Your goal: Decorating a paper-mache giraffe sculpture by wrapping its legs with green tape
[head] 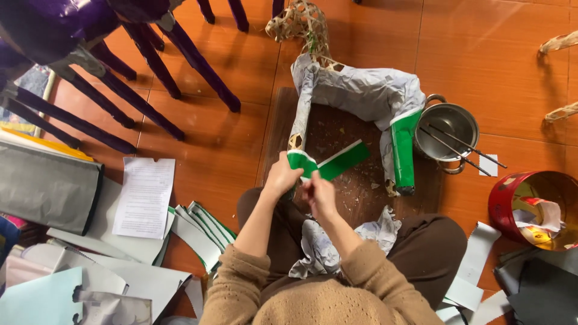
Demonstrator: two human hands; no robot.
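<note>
A woven bamboo animal frame (352, 90) lies on a dark board (355, 180), mostly covered in grey paper, with a bare woven head at the top. One leg (403, 150) is wrapped in green. My left hand (282, 176) grips the foot of the other front leg, where a green paper strip (340, 162) is wound on. My right hand (319, 194) pinches the near end of that strip. Crumpled grey paper (325, 244) lies in my lap.
A steel pot (448, 129) with two sticks stands right of the frame. A red tin (533, 207) holds scraps at far right. Paper sheets and strips (144, 195) lie at left, purple chair legs (150, 60) above them.
</note>
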